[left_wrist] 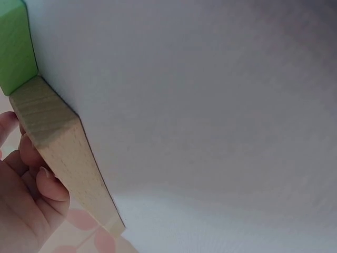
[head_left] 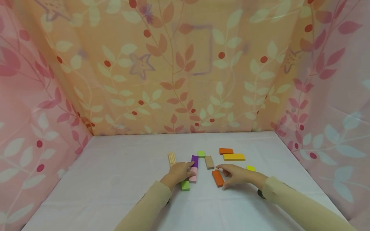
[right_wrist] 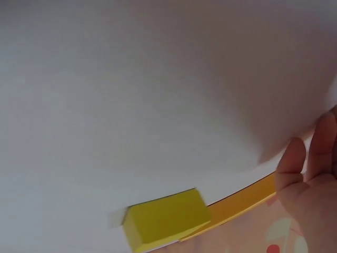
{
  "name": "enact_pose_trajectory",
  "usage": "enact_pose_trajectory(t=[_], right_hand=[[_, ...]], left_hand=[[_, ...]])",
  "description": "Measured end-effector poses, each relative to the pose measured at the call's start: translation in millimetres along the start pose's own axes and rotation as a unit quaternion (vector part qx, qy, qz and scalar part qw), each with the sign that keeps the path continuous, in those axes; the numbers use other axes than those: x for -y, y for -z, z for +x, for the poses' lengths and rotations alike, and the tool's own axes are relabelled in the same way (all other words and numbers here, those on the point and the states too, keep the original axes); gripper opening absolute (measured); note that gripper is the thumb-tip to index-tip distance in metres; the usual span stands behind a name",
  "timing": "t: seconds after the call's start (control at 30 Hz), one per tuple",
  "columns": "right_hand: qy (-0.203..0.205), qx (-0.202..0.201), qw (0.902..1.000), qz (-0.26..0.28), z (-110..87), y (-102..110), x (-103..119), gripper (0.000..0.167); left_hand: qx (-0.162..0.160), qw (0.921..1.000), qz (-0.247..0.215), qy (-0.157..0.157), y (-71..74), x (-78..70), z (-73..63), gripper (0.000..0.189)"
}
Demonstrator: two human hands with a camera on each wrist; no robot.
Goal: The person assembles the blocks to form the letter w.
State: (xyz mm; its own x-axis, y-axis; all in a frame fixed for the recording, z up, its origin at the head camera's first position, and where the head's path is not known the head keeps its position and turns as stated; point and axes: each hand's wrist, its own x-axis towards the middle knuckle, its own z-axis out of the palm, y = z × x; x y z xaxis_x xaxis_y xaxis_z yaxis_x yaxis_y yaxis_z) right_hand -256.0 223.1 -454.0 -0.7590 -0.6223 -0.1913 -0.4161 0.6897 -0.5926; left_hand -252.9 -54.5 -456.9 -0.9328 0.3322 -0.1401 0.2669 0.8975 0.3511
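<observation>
My left hand (head_left: 179,175) lies over a row of wooden blocks, its index finger across a purple block (head_left: 195,158) and its thumb on a pink block (head_left: 192,179). Below its palm a green block (head_left: 185,186) shows. In the left wrist view, fingers (left_wrist: 50,187) curl behind a plain wooden block (left_wrist: 79,163) that meets the green one; whether they touch it I cannot tell. My right hand (head_left: 237,175) hovers beside an orange block (head_left: 218,178), thumb and index finger spread apart, with no block visibly gripped.
Behind the hands lie a light green block (head_left: 201,154), a plain wood block (head_left: 209,162), another orange block (head_left: 226,150) and a long yellow block (head_left: 234,157). A small yellow block (right_wrist: 168,219) sits by the right wrist. A striped block (head_left: 171,156) stands at the left. Patterned cloth walls (head_left: 185,96) enclose the table.
</observation>
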Motion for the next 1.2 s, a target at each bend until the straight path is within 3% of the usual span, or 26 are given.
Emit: enact_pose_trajectory(t=[0.3, 1.2], right_hand=[[0.052, 0.009, 0.9981, -0.031, -0.7, 3.3, -3.4, 0.062], [0.027, -0.004, 0.9990, -0.035, 8.1, -1.4, 5.7, 0.063]], left_hand=[[-0.001, 0.9999, 0.009, -0.009, 2.4, -1.7, -1.8, 0.057], [0.012, 0.9999, 0.003, 0.007, 2.5, -4.6, 2.6, 0.057]])
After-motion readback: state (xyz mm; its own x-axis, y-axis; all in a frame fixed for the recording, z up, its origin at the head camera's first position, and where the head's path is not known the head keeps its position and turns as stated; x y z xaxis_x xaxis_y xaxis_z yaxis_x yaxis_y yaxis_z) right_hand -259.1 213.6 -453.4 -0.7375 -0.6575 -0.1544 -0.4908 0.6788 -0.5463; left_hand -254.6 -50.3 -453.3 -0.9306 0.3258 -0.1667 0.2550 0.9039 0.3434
